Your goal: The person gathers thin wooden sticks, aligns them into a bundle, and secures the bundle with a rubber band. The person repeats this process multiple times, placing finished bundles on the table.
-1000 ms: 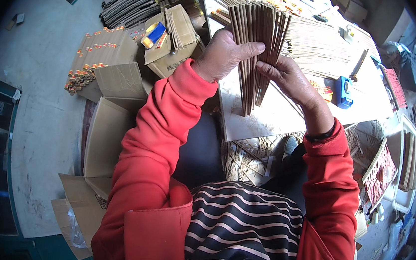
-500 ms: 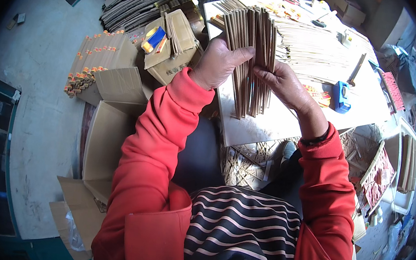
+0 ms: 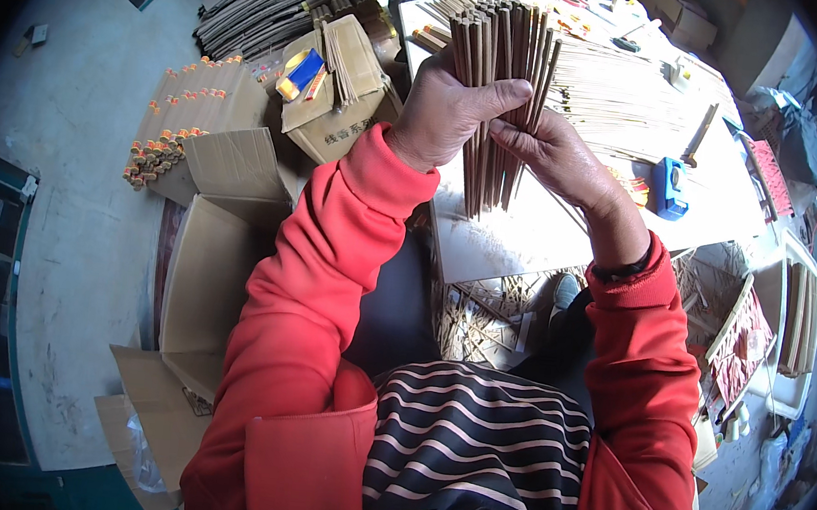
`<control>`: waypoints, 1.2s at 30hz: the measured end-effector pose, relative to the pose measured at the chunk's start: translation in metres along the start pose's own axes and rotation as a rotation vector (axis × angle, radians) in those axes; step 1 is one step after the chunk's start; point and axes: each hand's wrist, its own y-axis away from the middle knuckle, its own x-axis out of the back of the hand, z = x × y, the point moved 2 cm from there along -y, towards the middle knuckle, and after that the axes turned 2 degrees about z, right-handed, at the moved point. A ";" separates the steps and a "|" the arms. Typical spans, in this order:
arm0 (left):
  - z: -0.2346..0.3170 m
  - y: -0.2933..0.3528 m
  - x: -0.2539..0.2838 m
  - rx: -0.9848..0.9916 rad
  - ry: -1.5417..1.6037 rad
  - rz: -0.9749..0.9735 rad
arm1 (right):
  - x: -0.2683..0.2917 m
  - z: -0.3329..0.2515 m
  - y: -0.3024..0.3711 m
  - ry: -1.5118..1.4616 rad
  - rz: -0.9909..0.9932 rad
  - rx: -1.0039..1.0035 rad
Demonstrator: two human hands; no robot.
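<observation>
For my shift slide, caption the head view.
Left hand and right hand together grip a bundle of thin brown sticks at a white table.

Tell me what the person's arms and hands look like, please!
The left sleeve and the right sleeve are both long and red, with wide red cuffs at the ends. The left hand and the right hand have no gloves on. Something dark peeks out at the right wrist, maybe a band, but I can't tell exactly.
</observation>
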 end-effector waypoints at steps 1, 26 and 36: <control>-0.004 0.000 0.003 0.007 -0.011 -0.006 | 0.001 0.005 0.000 0.022 -0.010 -0.021; 0.005 0.013 0.036 0.151 0.325 0.237 | -0.042 0.009 0.049 -0.222 -0.047 -0.337; -0.021 0.069 0.012 0.372 0.785 0.240 | -0.077 -0.023 0.087 -0.756 -0.141 -0.583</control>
